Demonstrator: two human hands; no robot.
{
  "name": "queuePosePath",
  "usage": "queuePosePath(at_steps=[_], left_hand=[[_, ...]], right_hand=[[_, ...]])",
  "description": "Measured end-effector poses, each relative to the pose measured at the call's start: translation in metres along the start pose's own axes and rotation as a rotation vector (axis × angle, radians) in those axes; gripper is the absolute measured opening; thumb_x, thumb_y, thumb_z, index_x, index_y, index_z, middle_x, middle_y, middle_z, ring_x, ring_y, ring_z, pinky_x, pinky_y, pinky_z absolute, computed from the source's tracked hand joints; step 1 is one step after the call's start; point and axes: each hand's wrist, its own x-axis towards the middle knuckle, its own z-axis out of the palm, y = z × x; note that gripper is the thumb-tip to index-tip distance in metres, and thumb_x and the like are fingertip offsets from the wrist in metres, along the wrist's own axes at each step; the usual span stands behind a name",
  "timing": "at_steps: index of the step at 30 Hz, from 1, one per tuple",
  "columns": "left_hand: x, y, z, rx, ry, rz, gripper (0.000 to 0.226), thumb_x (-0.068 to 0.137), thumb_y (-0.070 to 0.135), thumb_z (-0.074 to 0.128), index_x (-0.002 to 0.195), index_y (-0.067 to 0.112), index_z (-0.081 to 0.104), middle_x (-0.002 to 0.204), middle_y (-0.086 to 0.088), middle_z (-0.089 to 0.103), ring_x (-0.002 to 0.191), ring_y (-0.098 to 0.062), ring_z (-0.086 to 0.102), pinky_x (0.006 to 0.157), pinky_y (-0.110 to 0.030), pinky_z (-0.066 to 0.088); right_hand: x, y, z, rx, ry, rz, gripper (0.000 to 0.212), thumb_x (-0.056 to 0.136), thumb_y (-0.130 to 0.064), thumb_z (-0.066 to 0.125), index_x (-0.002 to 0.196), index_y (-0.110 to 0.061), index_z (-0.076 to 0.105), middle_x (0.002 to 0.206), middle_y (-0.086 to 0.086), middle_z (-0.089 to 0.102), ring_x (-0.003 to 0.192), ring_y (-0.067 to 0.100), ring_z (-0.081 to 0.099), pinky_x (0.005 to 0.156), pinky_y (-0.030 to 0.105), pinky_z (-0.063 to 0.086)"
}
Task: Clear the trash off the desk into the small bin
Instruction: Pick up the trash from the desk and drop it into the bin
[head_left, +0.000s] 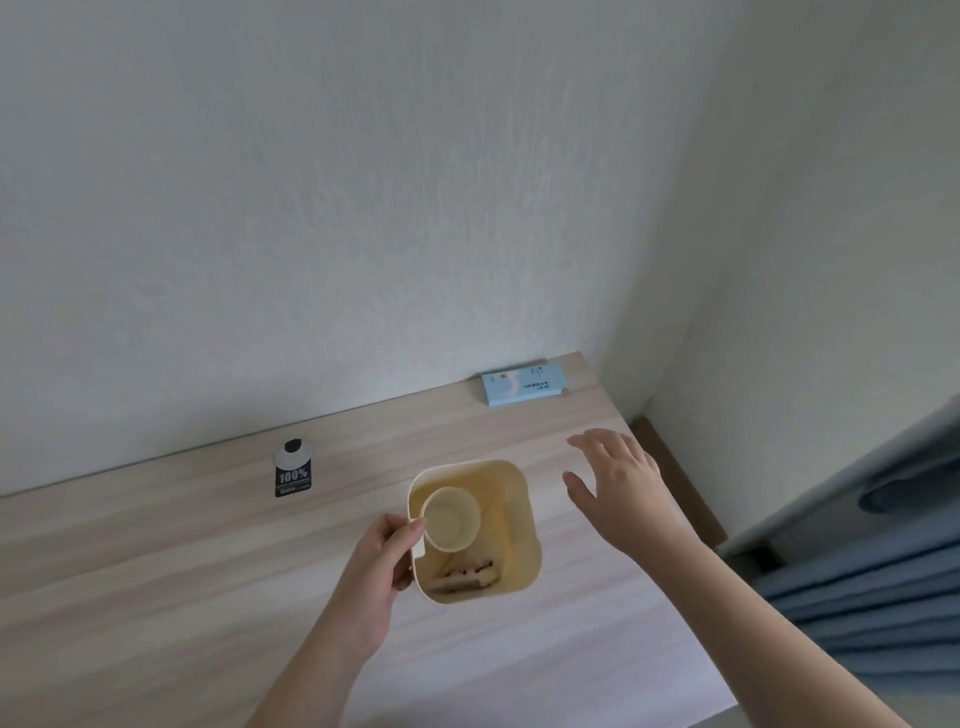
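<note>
A small cream bin (519, 535) stands on the wooden desk (156, 561). My left hand (379, 571) grips a paper cup (451, 519) by its side and holds it over the bin's left rim, mouth facing up. Some trash lies at the bin's bottom (470, 574). My right hand (618, 483) hovers open to the right of the bin, fingers spread, holding nothing. A black carton marked 100% (293, 470) lies on the desk at the back left. A light blue box (522, 387) lies near the wall at the back right.
A white wall runs along the desk's far edge and meets a side wall at the right corner. Blue fabric (862, 571) hangs beyond the desk's right edge. A strip of brown floor (675, 467) shows between desk and wall.
</note>
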Motion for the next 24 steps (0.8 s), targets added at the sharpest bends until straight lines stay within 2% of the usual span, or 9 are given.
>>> queuePosePath(at_steps=[4, 7, 13, 17, 21, 24], left_hand=[[0.013, -0.002, 0.026, -0.031, 0.072, -0.002, 0.027, 0.073, 0.034, 0.069, 0.079, 0.013, 0.053, 0.056, 0.004, 0.037, 0.058, -0.015, 0.033, 0.061, -0.034, 0.029], [0.025, -0.006, 0.052, -0.034, 0.137, -0.011, 0.027, 0.078, 0.030, 0.069, 0.084, 0.010, 0.053, 0.056, 0.004, 0.039, 0.058, -0.015, 0.033, 0.063, -0.036, 0.031], [0.053, -0.013, 0.104, -0.120, 0.274, -0.064, 0.015, 0.090, 0.017, 0.061, 0.082, 0.010, 0.050, 0.052, 0.006, 0.033, 0.054, -0.013, 0.028, 0.059, -0.033, 0.026], [0.068, -0.016, 0.124, -0.161, 0.327, -0.064, 0.017, 0.090, 0.017, 0.060, 0.080, 0.012, 0.048, 0.052, 0.006, 0.033, 0.050, -0.010, 0.029, 0.058, -0.033, 0.024], [0.078, -0.022, 0.134, -0.141, 0.340, -0.068, 0.016, 0.091, 0.016, 0.059, 0.080, 0.013, 0.048, 0.060, 0.001, 0.040, 0.057, -0.013, 0.033, 0.059, -0.032, 0.028], [0.083, -0.020, 0.135, -0.131, 0.339, -0.072, 0.019, 0.081, 0.023, 0.065, 0.080, 0.013, 0.050, 0.064, -0.002, 0.042, 0.058, -0.014, 0.036, 0.058, -0.033, 0.028]], right_hand=[[0.038, 0.027, 0.002, 0.044, -0.030, -0.044, 0.045, 0.096, -0.039, 0.047, 0.137, -0.022, 0.044, 0.142, -0.002, 0.045, 0.133, 0.020, 0.037, 0.108, 0.038, 0.031], [0.068, 0.056, 0.005, 0.084, -0.071, -0.058, 0.046, 0.095, -0.040, 0.048, 0.137, -0.023, 0.044, 0.141, -0.002, 0.046, 0.130, 0.021, 0.041, 0.107, 0.039, 0.034], [0.138, 0.110, 0.026, 0.082, -0.157, -0.052, 0.047, 0.094, -0.039, 0.048, 0.138, -0.023, 0.043, 0.143, -0.001, 0.045, 0.131, 0.023, 0.039, 0.108, 0.041, 0.031], [0.180, 0.130, 0.048, 0.068, -0.242, -0.063, 0.051, 0.093, -0.039, 0.048, 0.141, -0.023, 0.039, 0.144, 0.002, 0.043, 0.134, 0.023, 0.034, 0.110, 0.042, 0.028], [0.213, 0.142, 0.073, 0.003, -0.304, -0.103, 0.057, 0.092, -0.037, 0.050, 0.144, -0.021, 0.034, 0.147, 0.004, 0.039, 0.137, 0.026, 0.030, 0.112, 0.043, 0.024], [0.238, 0.144, 0.090, -0.083, -0.351, -0.187, 0.062, 0.090, -0.036, 0.052, 0.146, -0.020, 0.030, 0.150, 0.004, 0.036, 0.138, 0.025, 0.029, 0.112, 0.042, 0.023]])
